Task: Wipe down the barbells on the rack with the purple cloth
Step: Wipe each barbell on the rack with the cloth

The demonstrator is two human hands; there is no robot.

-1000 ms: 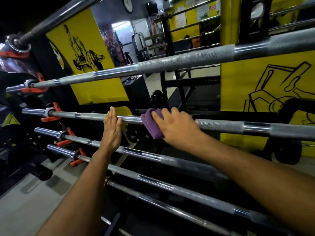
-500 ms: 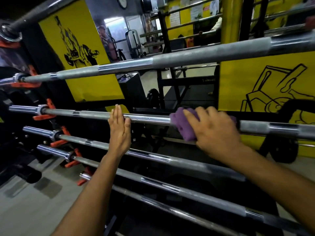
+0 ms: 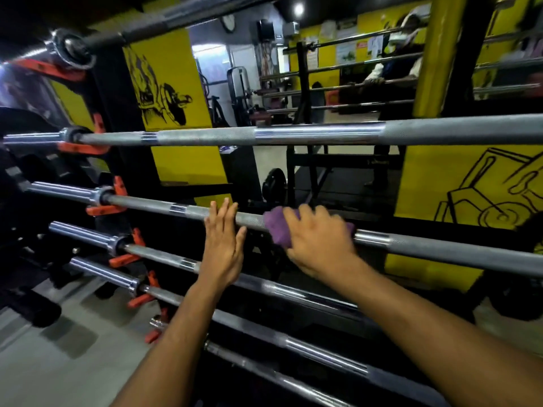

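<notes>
— Sliding along, is it? That purple cloth (image 3: pixel 278 230) is sitting further toward the rack's right end than it was a second ago.

— Yes, the right hand (image 3: pixel 318 240) is carrying it along the third barbell (image 3: pixel 440 249) from the top, fingers curled over the cloth and clamping it round the bar. It's now leaving the rough grip section and reaching the smooth shiny band.

— And the left hand (image 3: pixel 223 251)?

— It's keeping its place, fingers straight and together, with the fingertips resting on the same bar (steadying it, I'd guess).

— So how is the job going?

— I'd judge the middle of this bar is getting done, while its right stretch is still waiting. Whether the upper bar (image 3: pixel 317 133) and the lower ones (image 3: pixel 182 262) are clean, I can't tell from here.

— Anything else about?

— Orange hooks (image 3: pixel 102 208) are holding the bar ends at the rack's left side.
</notes>
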